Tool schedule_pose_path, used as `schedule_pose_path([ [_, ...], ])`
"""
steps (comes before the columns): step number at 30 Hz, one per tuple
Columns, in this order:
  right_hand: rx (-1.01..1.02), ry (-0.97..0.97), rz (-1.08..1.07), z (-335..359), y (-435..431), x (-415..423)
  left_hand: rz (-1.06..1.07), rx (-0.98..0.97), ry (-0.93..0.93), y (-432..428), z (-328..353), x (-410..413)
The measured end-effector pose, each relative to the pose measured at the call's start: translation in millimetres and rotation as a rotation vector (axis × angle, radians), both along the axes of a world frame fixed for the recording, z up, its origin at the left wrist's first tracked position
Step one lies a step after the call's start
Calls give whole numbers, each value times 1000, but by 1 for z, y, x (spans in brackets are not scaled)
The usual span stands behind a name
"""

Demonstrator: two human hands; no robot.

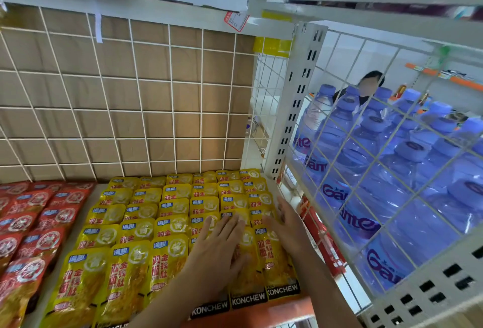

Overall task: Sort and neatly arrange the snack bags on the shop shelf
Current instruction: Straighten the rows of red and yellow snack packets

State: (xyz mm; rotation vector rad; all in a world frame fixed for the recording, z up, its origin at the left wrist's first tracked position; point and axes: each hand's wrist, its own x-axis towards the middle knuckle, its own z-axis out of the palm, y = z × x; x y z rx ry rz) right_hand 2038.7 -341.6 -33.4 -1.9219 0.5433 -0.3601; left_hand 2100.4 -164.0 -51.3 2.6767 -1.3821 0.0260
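Fingers (224, 231) lie straight and slightly spread, gripping nothing, as the left hand (217, 249) and right hand (287, 225) press palm-down on the yellow bags (125, 270) shelved just beside the bottles (392, 171), the right hand nearer them.

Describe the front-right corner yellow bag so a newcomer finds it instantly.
Start at the white wire cage of blue water bottles on the right. Left of it lies a block of yellow snack bags. The target bag is in the nearest row; unlike its neighbours, it has no bag on its right.
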Motion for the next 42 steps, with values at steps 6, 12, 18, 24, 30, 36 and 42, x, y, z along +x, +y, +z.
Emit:
schedule_pose_path([
  [6, -19, -1, 37, 0, -5, 22, 110, -125, 86, -27, 28, 38],
  [12, -28, 8, 24, -7, -8, 23, 167, -183, 223, -51, 40, 95],
  [18, -31, -14, 37, -10, -10, 24, 112, -178, 328, -60, 37, 105],
  [24, -31, -23, 40, -15, -11, 25, 94, -237, 398, -60, 29, 114],
  [30, -239, 29, 43, -14, -7, 24, 136, -259, 409, -63, 22, 117],
  [36, -604, 72, 151, 6, 0, 36, 129, -260, 389, -64, 22, 118],
  [42, -649, 42, 181, 11, 7, 50, 128, -272, 398, -64, 22, 118],
])
